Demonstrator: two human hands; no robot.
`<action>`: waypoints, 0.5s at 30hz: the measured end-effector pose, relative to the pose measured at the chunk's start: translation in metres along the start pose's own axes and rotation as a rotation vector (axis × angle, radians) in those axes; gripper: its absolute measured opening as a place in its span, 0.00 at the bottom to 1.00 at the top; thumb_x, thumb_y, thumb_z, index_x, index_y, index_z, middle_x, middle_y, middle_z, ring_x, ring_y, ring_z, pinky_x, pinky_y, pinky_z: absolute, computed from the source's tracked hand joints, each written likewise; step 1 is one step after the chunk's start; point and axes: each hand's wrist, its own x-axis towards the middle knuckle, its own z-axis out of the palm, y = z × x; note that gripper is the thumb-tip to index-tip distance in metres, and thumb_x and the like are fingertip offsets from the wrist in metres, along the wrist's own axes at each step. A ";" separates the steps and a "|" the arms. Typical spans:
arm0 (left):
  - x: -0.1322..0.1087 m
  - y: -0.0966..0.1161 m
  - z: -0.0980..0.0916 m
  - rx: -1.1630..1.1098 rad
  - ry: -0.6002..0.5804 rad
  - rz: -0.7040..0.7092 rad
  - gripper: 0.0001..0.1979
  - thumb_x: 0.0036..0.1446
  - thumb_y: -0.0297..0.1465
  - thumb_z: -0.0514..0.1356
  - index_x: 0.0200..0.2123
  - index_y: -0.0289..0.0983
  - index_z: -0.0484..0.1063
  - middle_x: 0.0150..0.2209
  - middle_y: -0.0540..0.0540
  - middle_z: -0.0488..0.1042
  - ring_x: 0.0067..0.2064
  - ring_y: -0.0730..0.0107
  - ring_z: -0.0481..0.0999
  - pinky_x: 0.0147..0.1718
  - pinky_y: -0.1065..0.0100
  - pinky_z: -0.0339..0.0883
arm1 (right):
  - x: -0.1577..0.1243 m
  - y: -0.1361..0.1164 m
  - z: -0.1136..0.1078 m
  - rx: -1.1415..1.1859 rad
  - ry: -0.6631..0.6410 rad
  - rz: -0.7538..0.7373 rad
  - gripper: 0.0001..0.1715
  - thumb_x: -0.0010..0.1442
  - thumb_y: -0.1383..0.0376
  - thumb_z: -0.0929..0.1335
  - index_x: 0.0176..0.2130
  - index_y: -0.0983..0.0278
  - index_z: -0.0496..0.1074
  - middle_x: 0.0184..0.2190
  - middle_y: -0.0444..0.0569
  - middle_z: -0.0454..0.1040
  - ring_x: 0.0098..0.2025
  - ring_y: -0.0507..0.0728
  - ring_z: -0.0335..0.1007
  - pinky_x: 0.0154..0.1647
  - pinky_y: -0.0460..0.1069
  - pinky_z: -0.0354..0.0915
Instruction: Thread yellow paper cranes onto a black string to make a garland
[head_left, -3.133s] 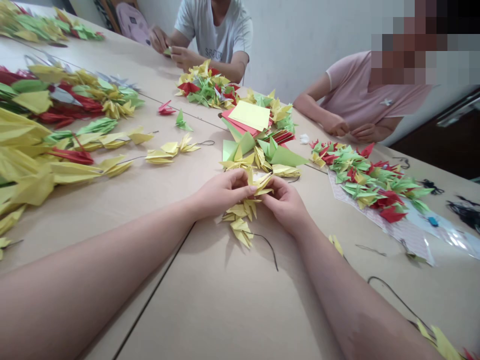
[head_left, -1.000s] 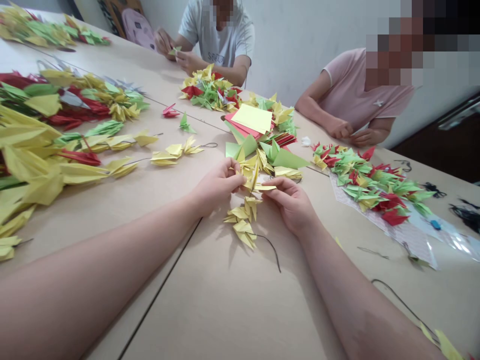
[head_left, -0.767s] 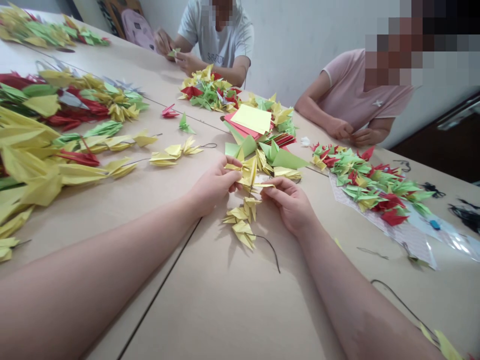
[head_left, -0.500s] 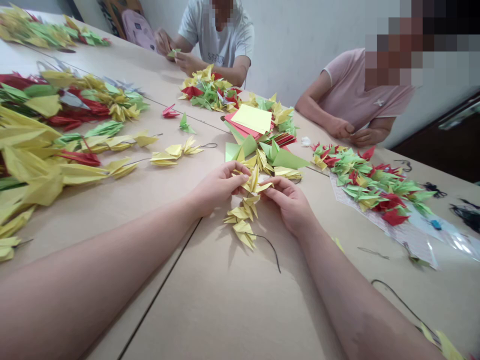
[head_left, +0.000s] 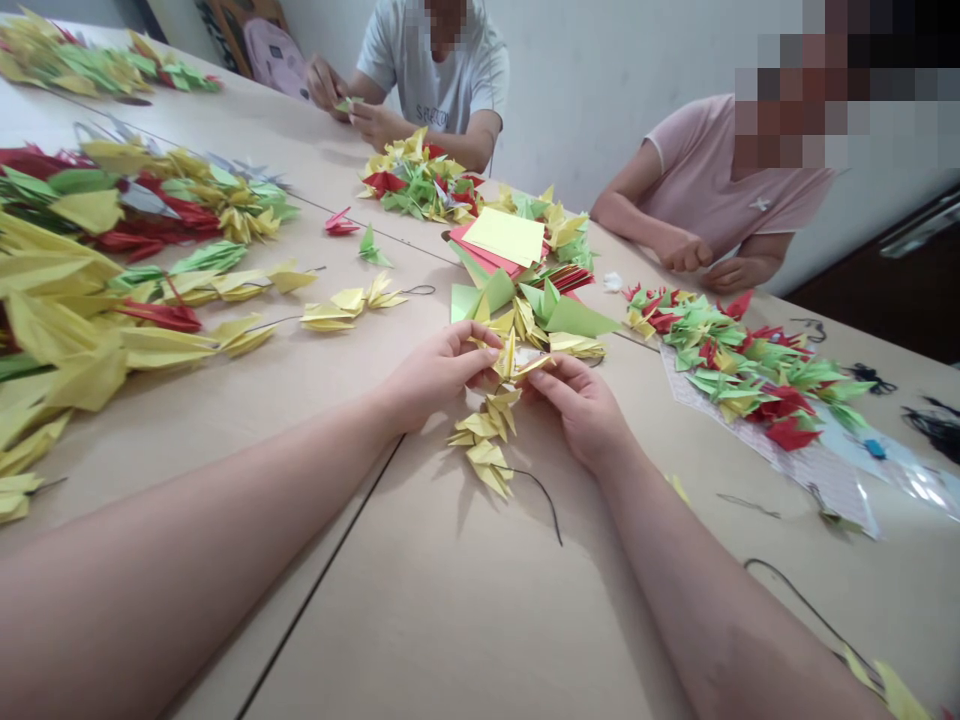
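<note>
My left hand (head_left: 441, 372) and my right hand (head_left: 576, 410) meet over the table, with their fingertips pinching a small yellow origami crane (head_left: 514, 360) between them. Its folds are partly hidden by my fingers. Below my hands hangs a short string of yellow paper cranes (head_left: 484, 438), and a thin black cord (head_left: 541, 505) trails from it across the tabletop. A green paper crane (head_left: 570, 317) lies just beyond my right hand.
A stack of yellow and red paper sheets (head_left: 504, 238) lies ahead among loose cranes. Long strings of paper cranes (head_left: 90, 330) cover the table's left side. Another heap (head_left: 742, 365) sits on a patterned sheet at right. Two seated people (head_left: 427, 80) fold paper across the table.
My hands have drawn closer together around the yellow crane, which now sits lower and turned between my fingertips. The seated people's hands shift only slightly.
</note>
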 end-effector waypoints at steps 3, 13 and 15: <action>0.001 -0.001 0.000 -0.004 -0.011 0.001 0.03 0.51 0.27 0.56 0.31 0.35 0.63 0.20 0.55 0.67 0.23 0.81 0.67 0.24 0.78 0.58 | 0.000 0.000 0.000 0.002 0.002 0.000 0.04 0.48 0.63 0.70 0.27 0.61 0.72 0.25 0.41 0.71 0.27 0.48 0.65 0.34 0.45 0.65; 0.000 -0.002 0.001 -0.011 -0.041 0.004 0.02 0.51 0.26 0.56 0.29 0.34 0.64 0.21 0.54 0.67 0.23 0.81 0.66 0.24 0.77 0.58 | 0.000 0.003 -0.002 0.020 0.014 0.012 0.08 0.51 0.59 0.68 0.27 0.61 0.71 0.23 0.41 0.71 0.26 0.49 0.65 0.32 0.45 0.63; 0.001 -0.003 0.001 -0.007 -0.060 0.012 0.02 0.51 0.27 0.56 0.29 0.34 0.64 0.23 0.53 0.68 0.25 0.80 0.68 0.26 0.76 0.60 | 0.000 0.003 -0.002 0.010 0.013 0.013 0.09 0.52 0.58 0.67 0.27 0.61 0.71 0.24 0.42 0.71 0.26 0.49 0.64 0.32 0.46 0.63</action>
